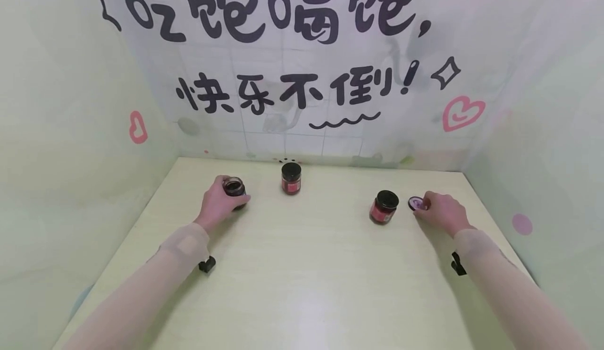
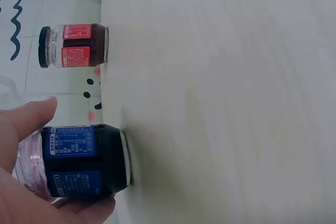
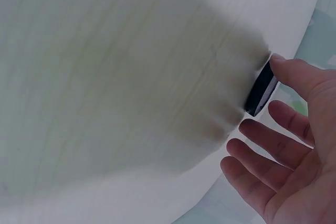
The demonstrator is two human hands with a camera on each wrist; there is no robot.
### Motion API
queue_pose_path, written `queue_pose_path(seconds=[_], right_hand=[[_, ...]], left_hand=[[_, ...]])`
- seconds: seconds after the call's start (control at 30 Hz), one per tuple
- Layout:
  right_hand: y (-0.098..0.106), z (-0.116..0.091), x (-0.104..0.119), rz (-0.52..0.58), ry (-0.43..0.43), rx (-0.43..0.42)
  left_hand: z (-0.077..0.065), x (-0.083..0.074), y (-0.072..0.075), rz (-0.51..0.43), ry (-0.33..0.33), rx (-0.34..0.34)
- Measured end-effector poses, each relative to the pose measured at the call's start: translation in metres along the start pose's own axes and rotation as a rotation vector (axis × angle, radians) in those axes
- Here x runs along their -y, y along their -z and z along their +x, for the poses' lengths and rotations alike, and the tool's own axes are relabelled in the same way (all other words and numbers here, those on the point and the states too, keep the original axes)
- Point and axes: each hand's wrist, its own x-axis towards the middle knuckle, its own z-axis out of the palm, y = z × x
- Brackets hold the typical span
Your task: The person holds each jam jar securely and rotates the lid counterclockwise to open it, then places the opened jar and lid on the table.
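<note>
On the left, my left hand [image 1: 218, 203] grips an uncapped glass jar [image 1: 234, 186] with dark contents, its mouth facing up. Blue labels show on this jar in the left wrist view, where the thumb and fingers [image 2: 97, 211] wrap around it. Over at the right, my right hand [image 1: 442, 212] holds a black lid [image 1: 416, 203] by its edge, pale inner side up. From the right wrist, the thumb lies at one end of the lid [image 3: 261, 88] and fingertips are close by its other side; the remaining fingers are spread.
A capped jar with a red label [image 1: 291, 178] stands at the back, right of my left hand. Another capped red-labelled jar [image 1: 384, 207] is just left of the lid. Printed cloth walls [image 1: 302, 145] enclose the back and sides of the pale table [image 1: 302, 266].
</note>
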Motion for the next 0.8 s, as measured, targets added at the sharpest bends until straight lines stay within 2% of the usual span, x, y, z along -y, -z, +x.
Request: queue_pose_path(seconds=[0.13, 0.27, 0.6, 0.8], right_hand=[[0.003, -0.003, 0.0, 0.02, -0.01, -0.006], [0.008, -0.005, 0.002, 0.03, 0.01, -0.047], [0.027, -0.008, 0.012, 0.007, 0.035, -0.115], [0.031, -0.011, 0.013, 0.011, 0.032, -0.131]], left_hand=[[0.003, -0.004, 0.003, -0.003, -0.02, 0.022], [0.006, -0.006, 0.006, -0.014, -0.026, 0.027], [0.008, -0.027, 0.01, -0.038, -0.065, -0.021], [0.009, -0.036, 0.009, -0.034, -0.083, -0.02]])
